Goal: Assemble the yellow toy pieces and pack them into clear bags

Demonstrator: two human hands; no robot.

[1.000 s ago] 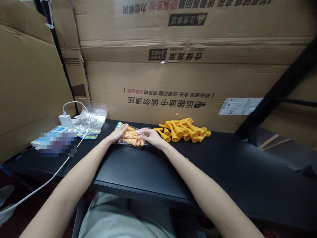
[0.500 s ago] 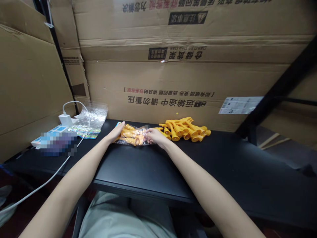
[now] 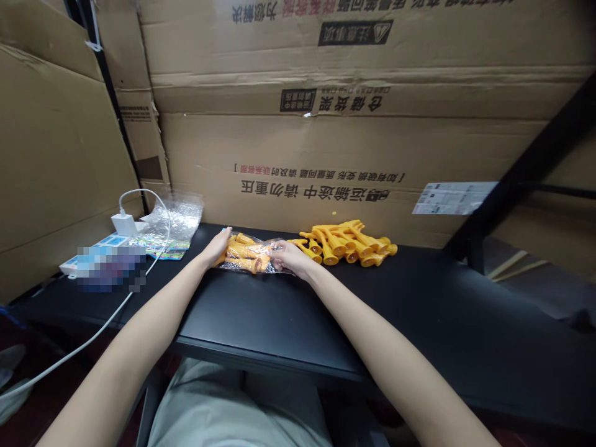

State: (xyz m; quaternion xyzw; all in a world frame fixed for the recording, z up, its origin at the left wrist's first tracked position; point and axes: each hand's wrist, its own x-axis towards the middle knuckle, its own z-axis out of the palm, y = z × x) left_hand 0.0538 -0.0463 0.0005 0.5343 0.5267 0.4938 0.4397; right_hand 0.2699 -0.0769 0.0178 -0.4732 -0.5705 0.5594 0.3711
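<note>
A clear plastic bag (image 3: 246, 251) with several orange-yellow plastic pieces inside lies on the black table, between my two hands. My left hand (image 3: 216, 248) grips the bag's left end, its fingers partly hidden behind the bag. At the opposite end, my right hand (image 3: 289, 257) is closed on the plastic in a pinch. Just right of that hand sits a pile of loose orange-yellow pieces (image 3: 347, 241) with flared round ends and thin branching tips.
On the left are a white power strip (image 3: 77, 266), a plugged-in white charger (image 3: 123, 223) with a trailing cable (image 3: 109, 320), and crumpled clear packaging (image 3: 179, 217). Cardboard (image 3: 298, 143) walls the back of the black table (image 3: 261, 316). A black metal brace (image 3: 512, 161) slants at right.
My right fingers have closed up a little on the bag's right end, and my left hand has shifted slightly. The bag and the loose pile stay in place.
</note>
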